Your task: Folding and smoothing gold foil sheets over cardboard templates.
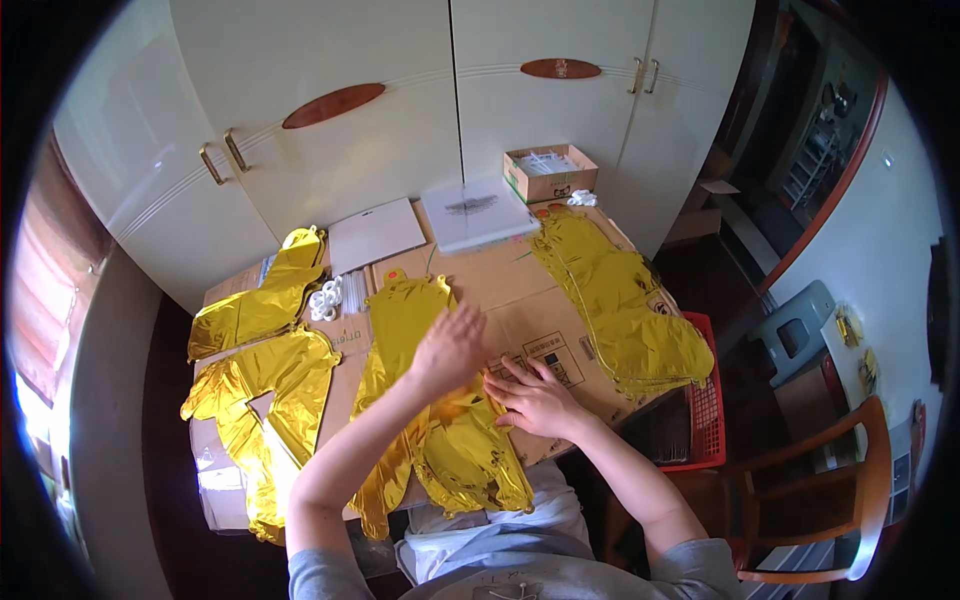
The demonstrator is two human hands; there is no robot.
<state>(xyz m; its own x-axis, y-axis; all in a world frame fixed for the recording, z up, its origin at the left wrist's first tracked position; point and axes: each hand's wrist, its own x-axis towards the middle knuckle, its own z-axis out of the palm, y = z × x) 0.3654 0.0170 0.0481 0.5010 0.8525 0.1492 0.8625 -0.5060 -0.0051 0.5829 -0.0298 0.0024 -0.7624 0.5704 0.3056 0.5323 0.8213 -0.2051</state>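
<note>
A flat, uninflated gold foil balloon lies in front of me, its lower folds spilling over the table's near edge. Over its right side is my left hand, back up, fingers stretched out and slightly blurred; whether it touches the foil I cannot tell. My right hand rests with fingers spread at the foil's right edge, partly on the cardboard. Both hands appear to hold nothing. More flat gold balloons lie around: one at the right, one at the near left, and another at the far left.
Cardboard covers the table. Toward the back are white rings, clear sticks, a pale board, a translucent flat box and an open carton. A red basket and a wooden chair stand at right.
</note>
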